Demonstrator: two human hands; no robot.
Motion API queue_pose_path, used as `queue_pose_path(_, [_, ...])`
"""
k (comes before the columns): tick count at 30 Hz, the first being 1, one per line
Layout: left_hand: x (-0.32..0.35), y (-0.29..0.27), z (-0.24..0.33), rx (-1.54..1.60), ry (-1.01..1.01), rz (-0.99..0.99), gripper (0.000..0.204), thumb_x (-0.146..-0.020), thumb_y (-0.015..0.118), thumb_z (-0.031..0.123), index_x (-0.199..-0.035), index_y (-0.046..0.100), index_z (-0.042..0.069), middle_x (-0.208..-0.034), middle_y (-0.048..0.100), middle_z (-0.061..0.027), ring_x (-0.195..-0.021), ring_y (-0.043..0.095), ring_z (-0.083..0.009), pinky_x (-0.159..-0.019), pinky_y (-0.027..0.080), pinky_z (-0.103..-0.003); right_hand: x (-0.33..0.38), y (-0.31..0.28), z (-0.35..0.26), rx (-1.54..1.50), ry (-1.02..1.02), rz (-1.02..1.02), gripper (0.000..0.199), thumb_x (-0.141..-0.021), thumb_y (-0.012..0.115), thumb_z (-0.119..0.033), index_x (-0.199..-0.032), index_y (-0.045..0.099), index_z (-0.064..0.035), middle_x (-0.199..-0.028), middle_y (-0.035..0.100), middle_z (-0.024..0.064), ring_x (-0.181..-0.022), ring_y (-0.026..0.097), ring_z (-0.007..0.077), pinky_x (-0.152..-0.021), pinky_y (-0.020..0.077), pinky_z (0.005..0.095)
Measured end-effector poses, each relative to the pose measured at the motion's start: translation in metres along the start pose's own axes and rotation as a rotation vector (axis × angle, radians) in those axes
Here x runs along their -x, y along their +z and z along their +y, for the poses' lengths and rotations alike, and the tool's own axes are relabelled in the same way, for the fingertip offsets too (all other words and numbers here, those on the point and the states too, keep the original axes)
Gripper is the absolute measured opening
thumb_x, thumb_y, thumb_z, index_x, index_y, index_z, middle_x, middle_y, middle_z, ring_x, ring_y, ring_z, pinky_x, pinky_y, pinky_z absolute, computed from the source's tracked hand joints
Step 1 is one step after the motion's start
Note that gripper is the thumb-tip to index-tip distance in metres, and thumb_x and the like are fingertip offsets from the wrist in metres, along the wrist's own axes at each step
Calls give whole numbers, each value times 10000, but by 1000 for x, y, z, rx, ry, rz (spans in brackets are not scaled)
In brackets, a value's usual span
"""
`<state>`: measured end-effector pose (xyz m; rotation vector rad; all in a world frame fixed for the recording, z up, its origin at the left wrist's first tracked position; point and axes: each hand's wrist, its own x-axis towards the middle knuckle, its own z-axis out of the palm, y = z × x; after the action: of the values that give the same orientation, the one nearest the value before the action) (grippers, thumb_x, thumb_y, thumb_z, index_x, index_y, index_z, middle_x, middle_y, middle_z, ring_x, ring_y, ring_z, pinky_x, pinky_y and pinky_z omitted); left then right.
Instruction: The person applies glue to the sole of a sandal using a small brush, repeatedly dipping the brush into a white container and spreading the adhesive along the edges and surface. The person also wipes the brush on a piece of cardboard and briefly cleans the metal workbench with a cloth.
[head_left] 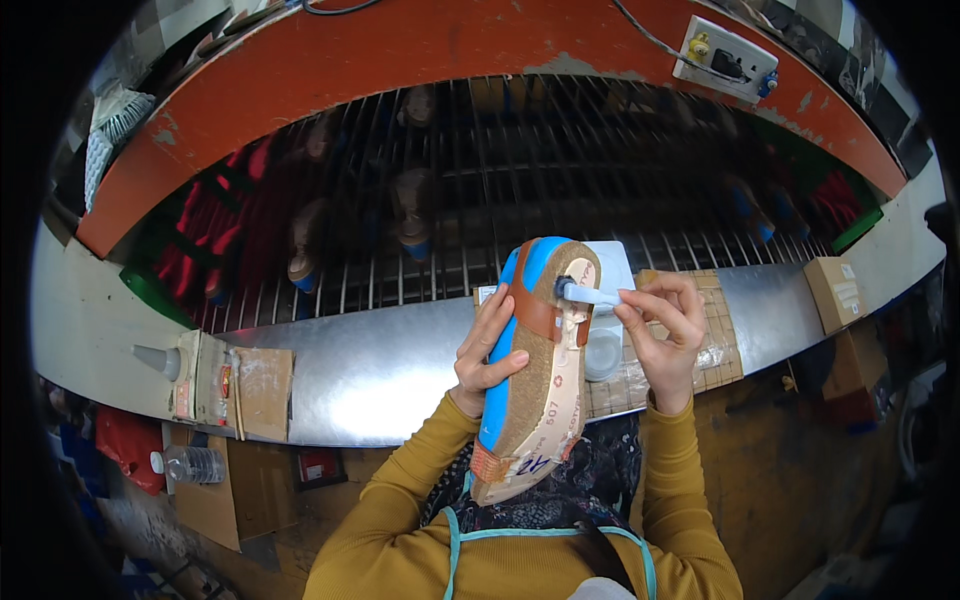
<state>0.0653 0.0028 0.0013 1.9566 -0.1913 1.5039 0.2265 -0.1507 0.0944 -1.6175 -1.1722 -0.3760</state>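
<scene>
In front of my chest, an upside-down blue shoe last (498, 405) carries a brown strap (537, 312) and a cork-coloured sole layer (530, 385) with a pale printed strip along its underside. My left hand (487, 352) grips it from the left side, thumb on the cork and fingers along the blue edge. My right hand (668, 330) pinches the white handle of a small brush (595, 294) between thumb and fingertips. The brush's dark tip touches the sole near the far end. Partly hidden behind the last is a white translucent container (604, 357).
Beyond the metal ledge (370, 370) lies a rack of metal rods (480, 180) bearing several lasts. A red-orange panel (450, 50) with a power socket (725, 60) runs behind. Cardboard (715, 340) lies under the container; a small box (833, 293) stands right, a plastic bottle (190, 464) lower left.
</scene>
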Motion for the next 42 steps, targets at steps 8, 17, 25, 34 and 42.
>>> queue_pose_path(8, [-6,-2,-1,20,14,-51,404,-815,702,116,-1171,551,232,-1408,458,-223,-1306,428,-449,-1064,397,-533,-10,-15,1,7,-56,-115,175,-700,828,-163,-855,767,-107,-822,587,-9,-596,496,73,-729,328,275])
queue_pose_path(17, [4,0,15,188,-501,-89,412,-821,711,139,-1188,552,235,-1406,469,-228,-1300,446,-439,-1064,404,-511,-11,-21,7,-173,31,-202,142,-720,817,-123,-850,768,-91,-830,579,11,-619,515,74,-615,397,229])
queue_pose_path(25, [7,4,14,200,-601,-70,424,-818,715,142,-1194,541,232,-1422,450,-229,-1303,442,-438,-1064,407,-502,-2,-27,2,-46,-89,-200,176,-694,829,-164,-855,772,-124,-832,593,-5,-678,522,103,-779,330,283])
queue_pose_path(34, [4,8,7,121,-203,-38,449,-807,719,142,-1205,537,240,-1415,458,-222,-1310,440,-423,-1073,402,-493,-11,-24,-4,77,-103,-34,187,-685,831,-166,-852,767,-112,-844,597,-2,-663,516,94,-761,316,290])
queue_pose_path(42, [8,9,9,150,-364,-49,463,-798,729,135,-1207,539,241,-1413,462,-221,-1309,438,-430,-1072,402,-500,1,-28,-2,-40,-52,-152,189,-690,832,-162,-857,768,-102,-833,595,-3,-650,520,95,-752,337,286])
